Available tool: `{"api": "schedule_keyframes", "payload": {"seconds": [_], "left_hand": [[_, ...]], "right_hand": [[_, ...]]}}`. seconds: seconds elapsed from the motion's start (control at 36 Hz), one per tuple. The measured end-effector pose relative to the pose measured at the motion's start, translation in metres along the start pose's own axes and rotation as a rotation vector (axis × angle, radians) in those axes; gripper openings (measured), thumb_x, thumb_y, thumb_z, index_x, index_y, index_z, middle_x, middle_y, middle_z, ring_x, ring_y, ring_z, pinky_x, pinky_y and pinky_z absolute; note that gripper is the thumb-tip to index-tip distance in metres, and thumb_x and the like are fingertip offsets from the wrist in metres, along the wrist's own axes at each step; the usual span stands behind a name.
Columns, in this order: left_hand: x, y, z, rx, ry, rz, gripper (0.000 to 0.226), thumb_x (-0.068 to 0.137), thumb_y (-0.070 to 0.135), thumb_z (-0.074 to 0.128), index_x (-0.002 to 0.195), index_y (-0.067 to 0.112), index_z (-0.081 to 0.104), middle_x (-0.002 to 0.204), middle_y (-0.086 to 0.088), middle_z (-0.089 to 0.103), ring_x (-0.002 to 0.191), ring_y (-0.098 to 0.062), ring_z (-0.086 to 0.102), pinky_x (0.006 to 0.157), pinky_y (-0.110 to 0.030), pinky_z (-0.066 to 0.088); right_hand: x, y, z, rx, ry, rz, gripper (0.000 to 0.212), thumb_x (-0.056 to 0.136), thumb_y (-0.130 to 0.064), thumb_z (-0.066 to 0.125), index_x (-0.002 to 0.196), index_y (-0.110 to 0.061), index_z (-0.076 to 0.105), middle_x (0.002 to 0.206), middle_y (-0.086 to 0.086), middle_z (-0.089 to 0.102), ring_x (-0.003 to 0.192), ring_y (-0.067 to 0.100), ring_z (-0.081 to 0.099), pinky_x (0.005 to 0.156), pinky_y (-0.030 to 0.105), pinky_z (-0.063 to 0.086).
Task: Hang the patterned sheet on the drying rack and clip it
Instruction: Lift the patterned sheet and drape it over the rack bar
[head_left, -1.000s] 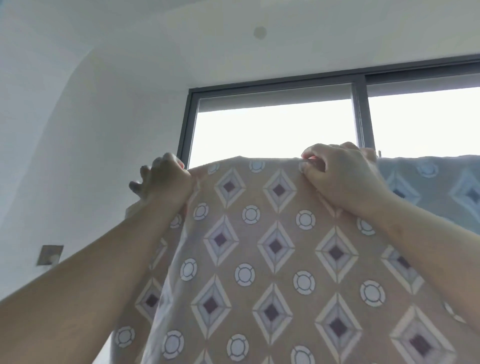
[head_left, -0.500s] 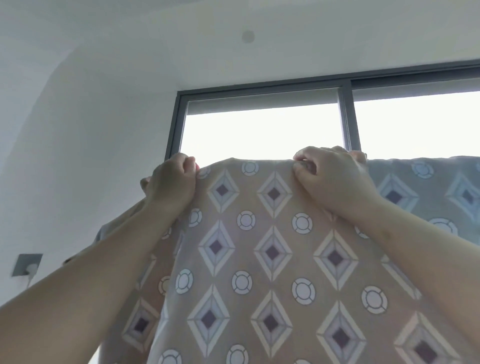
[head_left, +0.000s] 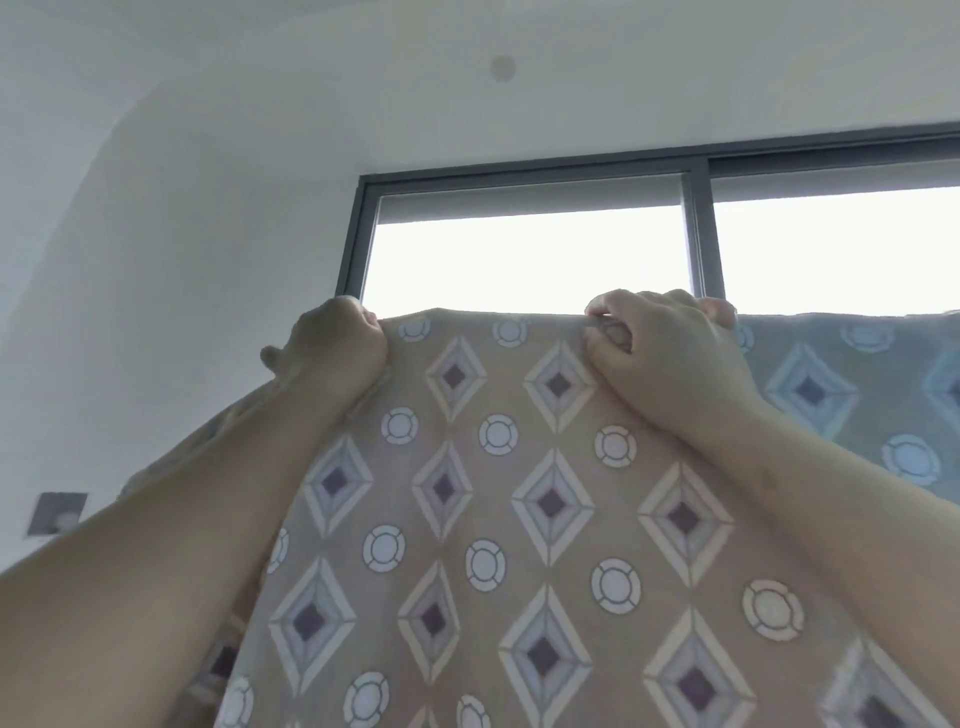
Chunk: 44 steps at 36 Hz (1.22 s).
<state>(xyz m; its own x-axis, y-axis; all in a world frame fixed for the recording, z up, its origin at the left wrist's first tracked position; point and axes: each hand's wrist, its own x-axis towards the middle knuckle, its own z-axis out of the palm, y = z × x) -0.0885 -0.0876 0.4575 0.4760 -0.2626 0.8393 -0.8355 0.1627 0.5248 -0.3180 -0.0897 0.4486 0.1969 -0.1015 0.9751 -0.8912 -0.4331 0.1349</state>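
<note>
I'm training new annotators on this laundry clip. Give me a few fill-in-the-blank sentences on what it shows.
1. Both hands grip the patterned sheet along its ____ edge.
2. Behind the sheet is a bright ____ with a dark frame.
3. The sheet's pattern mixes circles and ____.
4. The left hand and right hand are both ____ on the fabric.

Answers: top; window; diamonds; closed

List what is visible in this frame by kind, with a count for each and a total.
Hands: 2, the left hand and the right hand, both gripping the sheet's top edge
Patterned sheet: 1
Window: 1, with two panes showing
Wall socket: 1
Round ceiling fitting: 1
Clips: 0 visible
Total: 6
</note>
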Motion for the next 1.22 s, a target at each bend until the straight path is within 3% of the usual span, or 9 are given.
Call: {"api": "schedule_keyframes", "payload": {"seconds": [0.08,0.19,0.36,0.47,0.75,0.83,0.94,1.08,1.22], "left_hand": [[-0.011,0.014,0.004,0.086,0.073,0.045,0.027,0.092,0.015,0.035,0.111,0.014,0.054,0.119,-0.007,0.052,0.121,-0.028,0.037,0.099,-0.047,0.025],[-0.036,0.056,0.018,0.024,0.039,0.483,0.031,0.098,0.028,0.031,0.122,0.025,0.049,0.134,0.006,0.049,0.132,-0.018,0.032,0.11,-0.046,0.016],[-0.063,0.116,0.035,0.051,-0.107,0.644,0.035,0.098,0.03,0.024,0.108,0.023,0.056,0.095,0.002,0.06,0.102,-0.022,0.053,0.106,-0.046,0.017],[-0.088,0.159,0.052,-0.005,-0.181,0.716,0.034,0.098,0.033,0.024,0.11,0.021,0.054,0.095,0.001,0.058,0.093,-0.02,0.051,0.096,-0.043,0.026],[-0.149,0.257,0.091,-0.064,-0.146,0.791,0.039,0.097,0.043,0.023,0.117,0.031,0.056,0.109,0.001,0.063,0.106,-0.022,0.051,0.092,-0.04,0.025],[-0.154,0.264,0.1,-0.074,-0.096,0.743,0.041,0.096,0.045,0.022,0.111,0.032,0.058,0.102,0.002,0.063,0.099,-0.021,0.049,0.088,-0.037,0.023],[-0.152,0.262,0.109,-0.071,-0.032,0.705,0.041,0.094,0.046,0.021,0.087,0.026,0.055,0.081,0.005,0.056,0.083,-0.016,0.04,0.083,-0.036,0.021],[-0.152,0.25,0.112,-0.003,0.121,0.568,0.047,0.089,0.038,0.014,0.072,0.015,0.051,0.067,0.001,0.051,0.078,-0.022,0.044,0.077,-0.033,0.018],[-0.163,0.275,0.106,0.044,0.012,0.498,0.036,0.09,0.028,0.022,0.091,0.013,0.055,0.1,-0.002,0.056,0.108,-0.025,0.042,0.098,-0.043,0.022]], "right_hand": [[0.0,0.001,-0.002,0.0,-0.005,0.016,0.027,0.094,-0.03,0.04,0.113,-0.022,0.058,0.11,-0.003,0.064,0.112,0.021,0.046,0.099,0.033,0.017],[-0.006,0.009,-0.011,0.022,0.016,0.016,0.03,0.095,-0.028,0.038,0.118,-0.022,0.058,0.113,-0.003,0.064,0.114,0.02,0.046,0.099,0.032,0.017],[-0.02,0.052,-0.035,0.002,0.018,0.093,0.031,0.096,-0.021,0.037,0.118,-0.02,0.059,0.117,-0.002,0.063,0.116,0.02,0.045,0.101,0.034,0.021],[-0.036,0.101,-0.066,-0.066,0.009,0.17,0.031,0.095,-0.021,0.037,0.118,-0.02,0.058,0.123,-0.001,0.06,0.12,0.019,0.041,0.103,0.039,0.027],[-0.06,0.203,-0.126,-0.168,-0.066,0.256,0.034,0.096,-0.029,0.034,0.124,-0.025,0.053,0.125,-0.004,0.059,0.121,0.02,0.045,0.1,0.041,0.033],[-0.059,0.224,-0.124,-0.138,-0.127,0.23,0.038,0.095,-0.034,0.027,0.119,-0.027,0.056,0.117,-0.004,0.063,0.115,0.022,0.051,0.105,0.048,0.031],[-0.058,0.245,-0.118,-0.116,-0.102,0.204,0.03,0.099,-0.029,0.03,0.097,-0.025,0.059,0.097,-0.005,0.065,0.103,0.019,0.051,0.101,0.042,0.031],[-0.071,0.27,-0.127,-0.229,-0.024,0.153,0.034,0.099,-0.033,0.025,0.096,-0.02,0.056,0.091,-0.007,0.055,0.091,0.013,0.043,0.094,0.034,0.024],[-0.071,0.275,-0.129,-0.002,0.008,0.154,0.028,0.098,-0.026,0.039,0.107,-0.016,0.064,0.103,-0.005,0.065,0.102,0.015,0.054,0.091,0.03,0.037]]}}
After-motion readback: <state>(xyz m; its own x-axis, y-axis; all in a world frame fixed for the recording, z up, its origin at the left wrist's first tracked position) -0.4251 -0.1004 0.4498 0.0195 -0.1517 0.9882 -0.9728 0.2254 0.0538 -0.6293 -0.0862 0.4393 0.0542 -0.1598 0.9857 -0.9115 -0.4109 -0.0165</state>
